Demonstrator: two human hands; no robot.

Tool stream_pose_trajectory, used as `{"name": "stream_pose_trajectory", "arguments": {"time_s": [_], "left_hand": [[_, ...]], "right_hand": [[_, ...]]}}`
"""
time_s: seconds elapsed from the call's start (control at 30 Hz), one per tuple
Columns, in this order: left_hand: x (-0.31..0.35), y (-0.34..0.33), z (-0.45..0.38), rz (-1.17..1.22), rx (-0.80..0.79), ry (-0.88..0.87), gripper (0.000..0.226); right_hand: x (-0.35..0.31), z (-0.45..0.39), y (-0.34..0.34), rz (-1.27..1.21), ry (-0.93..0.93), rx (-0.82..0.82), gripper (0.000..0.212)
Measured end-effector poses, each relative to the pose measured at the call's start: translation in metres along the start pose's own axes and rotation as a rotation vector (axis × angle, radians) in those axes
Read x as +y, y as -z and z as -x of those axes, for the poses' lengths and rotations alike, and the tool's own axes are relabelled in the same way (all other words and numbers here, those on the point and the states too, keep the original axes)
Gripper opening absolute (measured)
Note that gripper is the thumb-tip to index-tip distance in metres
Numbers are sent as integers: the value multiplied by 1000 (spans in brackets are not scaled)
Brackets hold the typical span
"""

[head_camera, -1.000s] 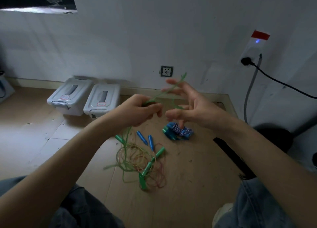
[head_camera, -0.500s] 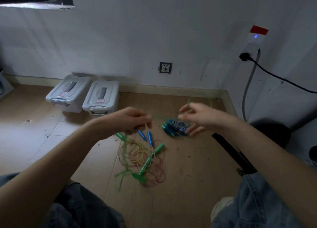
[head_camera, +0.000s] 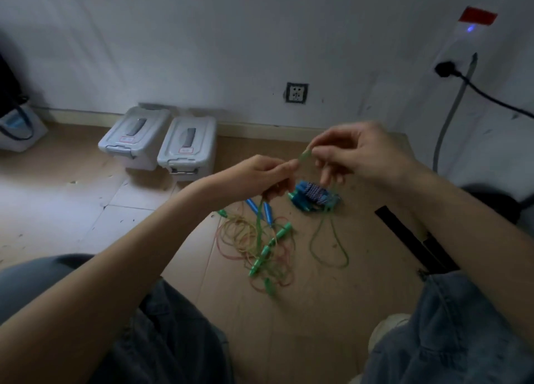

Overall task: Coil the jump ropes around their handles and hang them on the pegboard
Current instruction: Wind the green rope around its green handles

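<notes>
A thin green jump rope (head_camera: 328, 239) runs between both hands and hangs in a long loop to the floor. My left hand (head_camera: 260, 178) pinches it at centre, and my right hand (head_camera: 358, 152) grips it just to the right and a little higher. Below the hands a tangle of green, yellow and red ropes (head_camera: 257, 248) with green handles (head_camera: 281, 233) and blue handles (head_camera: 267, 210) lies on the wooden floor. A coiled blue-and-white rope bundle (head_camera: 313, 196) rests beyond it. No pegboard is in view.
Two grey lidded storage boxes (head_camera: 161, 144) stand against the white wall at the back left. A wall socket (head_camera: 296, 92) is behind the hands, and a black plug with cable (head_camera: 450, 71) hangs on the right. My jeans-clad knees fill the bottom corners.
Both hands have risen and come closer together. The right hand now pinches the green rope, and a long loop of it has dropped to the floor on the right.
</notes>
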State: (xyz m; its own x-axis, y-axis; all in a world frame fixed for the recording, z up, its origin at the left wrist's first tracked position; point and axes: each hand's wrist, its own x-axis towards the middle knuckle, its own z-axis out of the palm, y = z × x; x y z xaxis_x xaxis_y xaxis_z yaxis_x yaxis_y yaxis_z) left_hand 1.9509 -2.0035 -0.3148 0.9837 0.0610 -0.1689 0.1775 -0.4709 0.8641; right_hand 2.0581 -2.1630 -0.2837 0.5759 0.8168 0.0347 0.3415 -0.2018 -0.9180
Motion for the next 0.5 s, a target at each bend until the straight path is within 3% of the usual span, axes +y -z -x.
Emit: {"name": "stream_pose_trajectory", "arguments": {"time_s": [0.07, 0.13, 0.2, 0.27, 0.33, 0.37, 0.43, 0.5], "left_hand": [[-16, -6, 2, -239, -139, 134, 36], [-30, -10, 4, -504, -215, 270, 38], [-28, -6, 5, -551, -127, 291, 39], [-13, 4, 4, -460, -34, 182, 37], [6, 7, 4, -331, -16, 22, 35], [16, 6, 5, -274, -18, -50, 35], [29, 2, 6, -159, -20, -147, 35], [29, 4, 5, -77, -35, -165, 33]], "right_hand": [[2, -3, 16, -210, 6, 296, 14], [8, -5, 29, -109, -85, 390, 15], [16, 0, 30, 218, -286, 134, 11], [20, 8, 20, 474, -409, -105, 55], [18, 13, 7, 418, -293, -222, 80], [14, 15, 0, 273, -229, -297, 75], [9, 17, -8, 48, -153, -373, 38], [2, 15, -4, -43, -99, -290, 14]]}}
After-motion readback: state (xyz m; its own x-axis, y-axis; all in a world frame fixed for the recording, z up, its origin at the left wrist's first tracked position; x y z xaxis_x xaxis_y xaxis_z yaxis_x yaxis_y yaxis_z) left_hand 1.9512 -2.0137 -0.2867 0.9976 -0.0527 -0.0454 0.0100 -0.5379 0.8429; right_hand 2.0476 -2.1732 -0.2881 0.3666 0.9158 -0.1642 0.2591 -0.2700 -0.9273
